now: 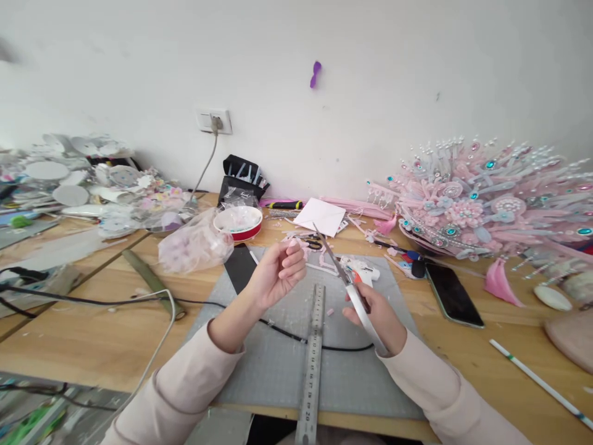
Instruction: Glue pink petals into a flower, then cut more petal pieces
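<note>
You hold the scissors [349, 287] at the centre of the frame, right of the middle, with the blades pointing up and to the left over the mat [273, 383]. Your right hand [377, 315] is wrapped around their white handle. Your left hand [282, 272] is raised just left of the blade tips, fingers curled inward and thumb drawn up to them; I cannot tell whether something small is pinched there.

Between your forearms the ruler [311, 358] runs up the mat from the bottom edge of the frame, with a pink scrap [330, 312] just right of it. A black cable [345, 348] crosses the mat from the left. Behind your right hand lies a glue gun [369, 272], partly hidden by the scissors.

Farther out, a sheet of paper [319, 216] lies above the centre, and a red-sided bowl [248, 233] stands to its left, touching a filmy bag [194, 244]. Behind the bowl is a black case [238, 179]. At right, a phone [454, 293] lies on the table [102, 340] below a large pink beaded ornament [463, 207], and a white stick [532, 374] slants across the lower right. A green roll [151, 278] lies at left. A socket [214, 122] holds a plug on the wall [393, 68], upper left of centre.
</note>
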Demonstrator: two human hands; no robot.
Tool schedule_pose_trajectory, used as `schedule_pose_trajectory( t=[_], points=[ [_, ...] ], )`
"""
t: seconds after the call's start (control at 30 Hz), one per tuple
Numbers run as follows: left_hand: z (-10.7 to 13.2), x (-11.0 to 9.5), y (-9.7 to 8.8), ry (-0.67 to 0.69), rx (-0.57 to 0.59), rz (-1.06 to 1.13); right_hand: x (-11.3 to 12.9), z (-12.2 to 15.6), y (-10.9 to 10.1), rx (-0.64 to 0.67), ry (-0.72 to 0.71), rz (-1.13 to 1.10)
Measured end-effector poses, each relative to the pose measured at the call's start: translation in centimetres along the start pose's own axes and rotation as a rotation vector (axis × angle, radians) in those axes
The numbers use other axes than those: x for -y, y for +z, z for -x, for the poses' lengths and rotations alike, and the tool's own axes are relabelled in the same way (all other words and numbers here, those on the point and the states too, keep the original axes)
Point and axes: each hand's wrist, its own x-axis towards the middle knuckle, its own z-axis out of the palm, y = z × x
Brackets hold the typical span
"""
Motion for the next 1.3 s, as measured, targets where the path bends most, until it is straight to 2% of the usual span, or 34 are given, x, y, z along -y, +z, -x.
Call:
schedule_pose_trajectory(
  t=[0.17,0.4,0.57,0.77,1.3],
  points=[
    [-0.1,0.3,-0.2,-0.086,0.021,0.018,-0.3,0.3,-0.3,0.011,-0.225,0.065],
    [0.1,0.9,-0.5,-0.153,0.118,-0.096,-0.2,0.6,-0.1,-0.168,-0.304,0.348],
    [0.2,1.2,-0.8,-0.219,0.128,-0.113,0.1,0.5,-0.4,-0.221,-0.338,0.497],
    [0.1,1.5,-1.1,-0.270,0.149,-0.092,0.2,0.6,-0.5,-0.293,-0.385,0.525],
    [0.3,1.5,-1.2,-0.288,0.179,-0.068,0.2,0.6,-0.7,-0.331,-0.449,0.600]
  ],
)
